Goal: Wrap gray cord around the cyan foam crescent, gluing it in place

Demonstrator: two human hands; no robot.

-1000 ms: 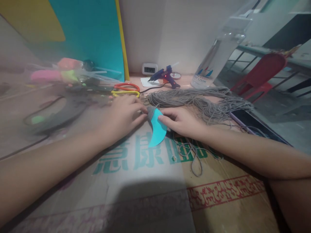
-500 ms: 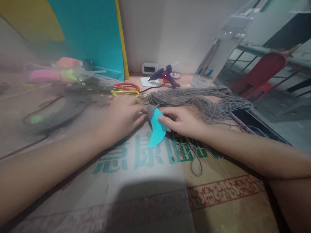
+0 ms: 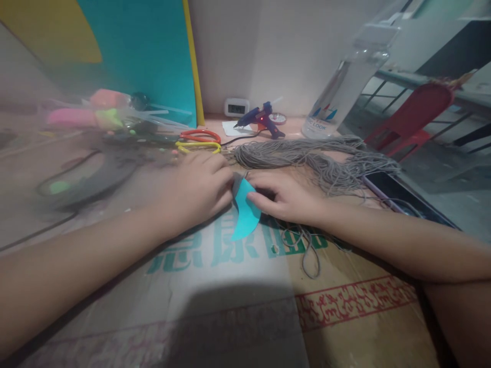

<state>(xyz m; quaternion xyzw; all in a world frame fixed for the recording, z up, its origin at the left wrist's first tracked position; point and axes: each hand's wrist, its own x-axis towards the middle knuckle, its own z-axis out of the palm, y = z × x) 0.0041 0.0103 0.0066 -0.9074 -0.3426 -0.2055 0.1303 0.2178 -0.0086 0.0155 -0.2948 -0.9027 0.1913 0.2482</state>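
Observation:
A teal crescent-shaped paper piece (image 3: 245, 217) lies on the cardboard sheet (image 3: 230, 301), its top end wrapped in grey cord. My left hand (image 3: 197, 186) has its fingers closed on that top end from the left. My right hand (image 3: 286, 197) pinches the crescent's upper right edge with thumb and fingers. A loose strand of grey cord (image 3: 307, 245) trails from under my right hand across the cardboard. The big bundle of grey cord (image 3: 307, 156) lies just behind both hands.
Orange and yellow scissors (image 3: 199, 141) lie behind my left hand. A blue glue gun (image 3: 259, 120), a small clock (image 3: 236, 107) and a clear bottle (image 3: 341, 87) stand at the back. A phone (image 3: 399, 197) lies at right. Blurred craft items (image 3: 95, 115) sit at left.
Both hands have closed in on the crescent's top and shifted slightly toward me; the crescent has tilted and moved a little down and left.

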